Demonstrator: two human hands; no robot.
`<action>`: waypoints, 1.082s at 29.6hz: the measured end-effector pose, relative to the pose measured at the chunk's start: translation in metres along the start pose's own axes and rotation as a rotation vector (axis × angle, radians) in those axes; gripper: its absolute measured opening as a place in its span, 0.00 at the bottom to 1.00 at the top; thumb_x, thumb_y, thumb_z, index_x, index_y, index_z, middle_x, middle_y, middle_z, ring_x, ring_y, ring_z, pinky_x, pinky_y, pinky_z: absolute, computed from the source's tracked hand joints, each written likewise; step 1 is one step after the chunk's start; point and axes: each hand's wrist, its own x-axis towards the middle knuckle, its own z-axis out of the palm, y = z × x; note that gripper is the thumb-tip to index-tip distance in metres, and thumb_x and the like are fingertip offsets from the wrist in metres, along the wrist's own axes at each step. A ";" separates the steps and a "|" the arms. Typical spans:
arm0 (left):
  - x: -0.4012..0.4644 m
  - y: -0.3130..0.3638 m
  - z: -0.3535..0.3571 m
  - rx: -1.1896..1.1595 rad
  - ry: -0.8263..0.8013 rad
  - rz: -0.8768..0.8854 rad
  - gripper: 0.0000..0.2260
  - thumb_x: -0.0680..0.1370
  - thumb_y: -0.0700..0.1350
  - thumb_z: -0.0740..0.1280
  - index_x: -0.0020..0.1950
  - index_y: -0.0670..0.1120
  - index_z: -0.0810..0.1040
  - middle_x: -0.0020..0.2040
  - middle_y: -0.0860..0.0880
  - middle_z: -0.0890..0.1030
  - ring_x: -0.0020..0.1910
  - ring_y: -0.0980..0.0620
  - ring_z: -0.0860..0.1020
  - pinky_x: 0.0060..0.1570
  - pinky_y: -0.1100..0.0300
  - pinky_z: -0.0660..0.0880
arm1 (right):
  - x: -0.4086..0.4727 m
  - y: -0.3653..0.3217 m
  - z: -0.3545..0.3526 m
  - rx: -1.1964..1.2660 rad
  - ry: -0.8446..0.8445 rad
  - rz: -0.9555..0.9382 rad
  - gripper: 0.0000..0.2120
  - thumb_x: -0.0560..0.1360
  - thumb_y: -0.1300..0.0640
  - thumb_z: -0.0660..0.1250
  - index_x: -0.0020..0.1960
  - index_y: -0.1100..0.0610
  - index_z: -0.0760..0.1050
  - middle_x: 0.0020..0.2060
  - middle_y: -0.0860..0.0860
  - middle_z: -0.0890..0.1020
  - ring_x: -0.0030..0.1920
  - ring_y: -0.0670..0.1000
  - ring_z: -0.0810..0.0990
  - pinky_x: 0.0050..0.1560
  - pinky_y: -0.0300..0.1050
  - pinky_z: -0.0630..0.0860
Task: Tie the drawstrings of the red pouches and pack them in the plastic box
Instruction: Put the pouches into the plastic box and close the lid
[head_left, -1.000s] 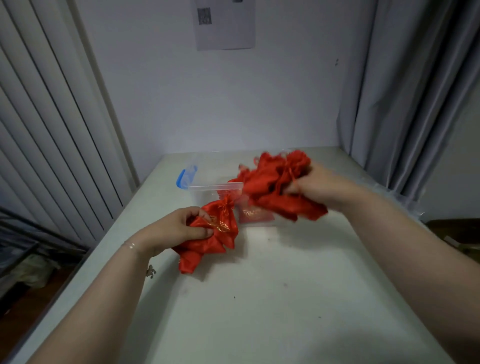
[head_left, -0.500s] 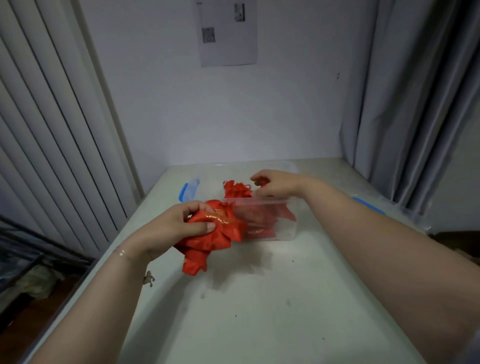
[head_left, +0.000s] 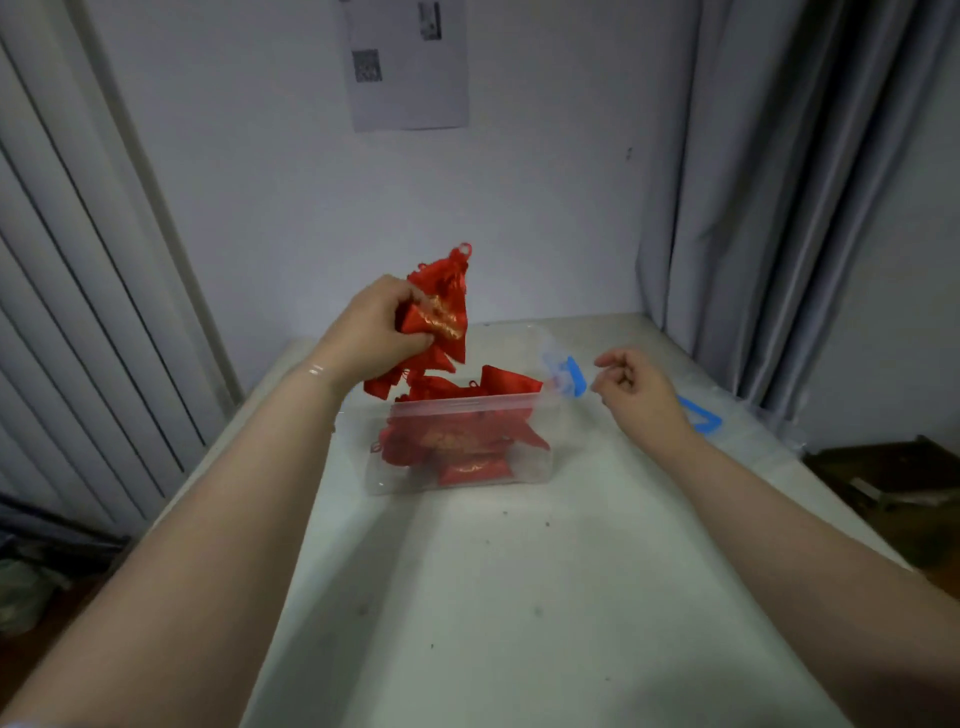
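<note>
Red pouches (head_left: 439, 325) hang bunched in our left hand (head_left: 376, 332), directly above the plastic box (head_left: 462, 441). We judge a straight drop suffices. Our right hand (head_left: 631, 387) idles beside it, loosely curled, holding nothing.

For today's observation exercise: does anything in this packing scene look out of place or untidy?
Slightly. One red pouch pokes up above the rim of the plastic box instead of lying flat. The lid lies off to the right. Nothing looks spilled or damaged.

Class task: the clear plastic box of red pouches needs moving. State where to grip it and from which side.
Grip the plastic box by its two short end walls, hands coming in from left and right. Its top is open and red pouches poke above the rim, so a top grasp would probably crush them.
</note>
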 end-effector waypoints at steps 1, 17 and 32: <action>0.004 -0.009 0.006 0.100 -0.098 0.001 0.12 0.70 0.41 0.73 0.50 0.51 0.75 0.53 0.50 0.75 0.51 0.50 0.76 0.52 0.57 0.74 | -0.003 0.012 -0.002 -0.095 -0.007 0.041 0.09 0.73 0.62 0.62 0.47 0.47 0.73 0.35 0.47 0.77 0.37 0.51 0.75 0.42 0.47 0.73; -0.055 -0.068 0.031 0.269 0.249 -0.144 0.16 0.81 0.54 0.57 0.53 0.45 0.80 0.53 0.45 0.80 0.55 0.42 0.74 0.54 0.50 0.71 | -0.026 0.075 -0.020 -1.043 -0.026 0.197 0.17 0.80 0.53 0.58 0.66 0.59 0.70 0.63 0.58 0.71 0.63 0.59 0.69 0.57 0.51 0.69; -0.076 -0.059 0.025 -0.383 0.243 -0.265 0.22 0.83 0.54 0.48 0.72 0.47 0.67 0.71 0.52 0.69 0.70 0.55 0.65 0.66 0.63 0.58 | -0.024 -0.064 0.040 -0.523 0.013 -0.465 0.12 0.76 0.57 0.64 0.59 0.50 0.77 0.58 0.47 0.79 0.57 0.56 0.72 0.58 0.49 0.63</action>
